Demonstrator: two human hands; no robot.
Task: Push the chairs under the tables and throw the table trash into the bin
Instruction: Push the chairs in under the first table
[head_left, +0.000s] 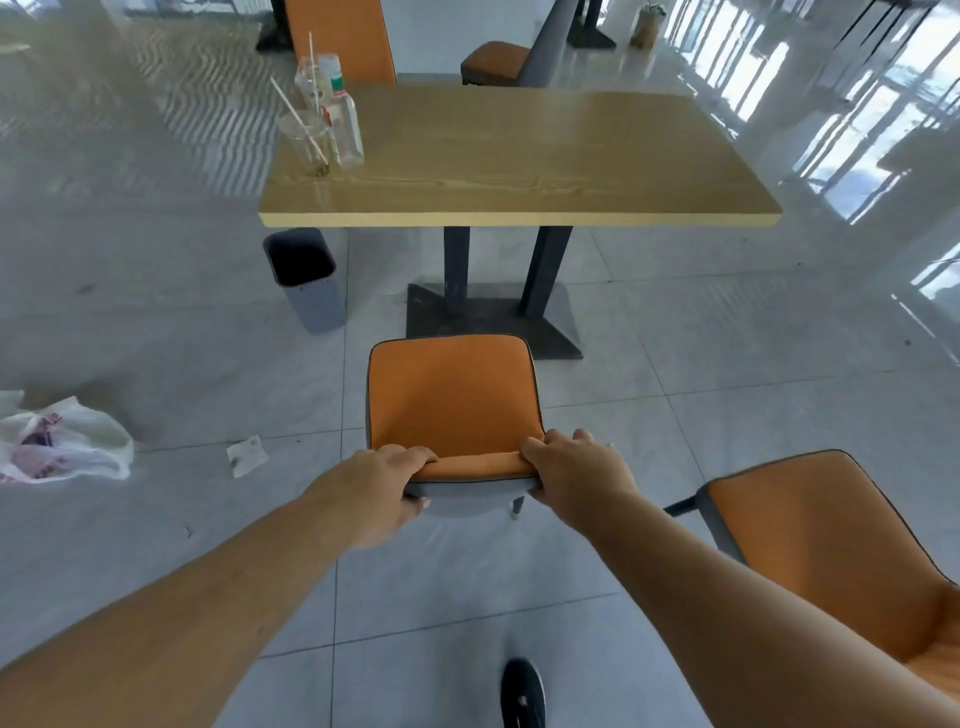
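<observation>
An orange chair (452, 395) with a grey shell stands on the tiles in front of a wooden table (519, 171), short of the table's edge. My left hand (387, 483) and my right hand (576, 473) both grip the top of its backrest. On the table's far left corner stand a clear plastic cup (306, 145) with sticks in it, a second cup behind it, and a clear bottle (345, 119). A grey bin (306, 280) sits on the floor by the table's left front corner.
A second orange chair (810, 545) stands close at my right. Two more chairs (337, 41) are at the table's far side. A plastic bag (57, 441) and a paper scrap (247, 456) lie on the floor at left. My shoe (522, 693) shows below.
</observation>
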